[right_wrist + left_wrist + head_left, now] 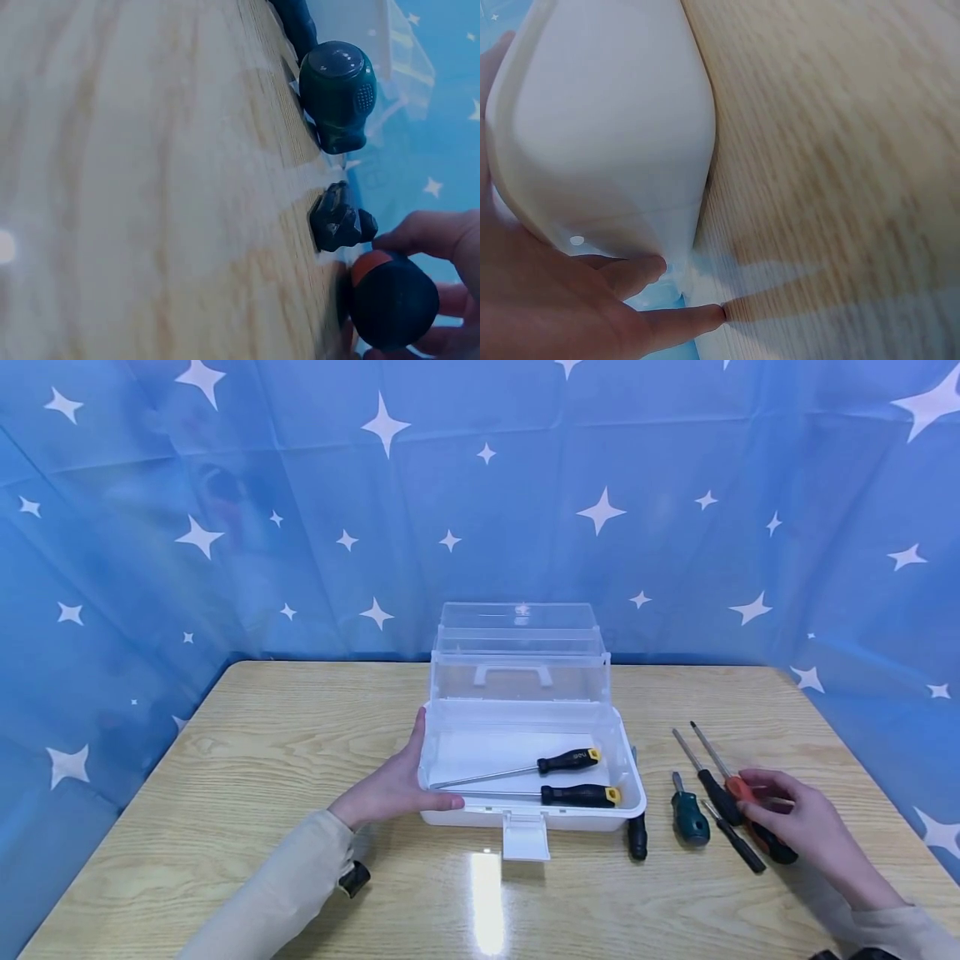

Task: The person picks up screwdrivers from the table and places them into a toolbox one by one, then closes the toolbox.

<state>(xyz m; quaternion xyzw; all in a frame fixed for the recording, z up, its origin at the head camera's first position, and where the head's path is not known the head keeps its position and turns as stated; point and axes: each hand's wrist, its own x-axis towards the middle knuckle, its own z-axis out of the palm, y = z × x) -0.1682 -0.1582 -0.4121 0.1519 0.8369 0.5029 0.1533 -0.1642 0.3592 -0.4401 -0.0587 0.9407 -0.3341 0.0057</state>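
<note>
A white toolbox (525,820) stands on the table with its clear lid (521,639) raised. Two black-and-yellow screwdrivers, a rear one (567,760) and a front one (581,796), lie inside it. My left hand (393,787) grips the box's left end, thumb at the front rim; the left wrist view shows fingers round the far side of the white end wall (622,127). On the right, my right hand (798,818) holds a red-and-black screwdriver (738,789) by its handle, thumb on one side. That handle's dark butt end (397,304) faces the right wrist camera.
Beside the held screwdriver lie a black screwdriver (720,797), a small thin one (738,843) and a stubby green one (690,818). Another black handle (637,837) lies against the box's right side. A blue star-patterned curtain (480,510) hangs behind the wooden table (315,727).
</note>
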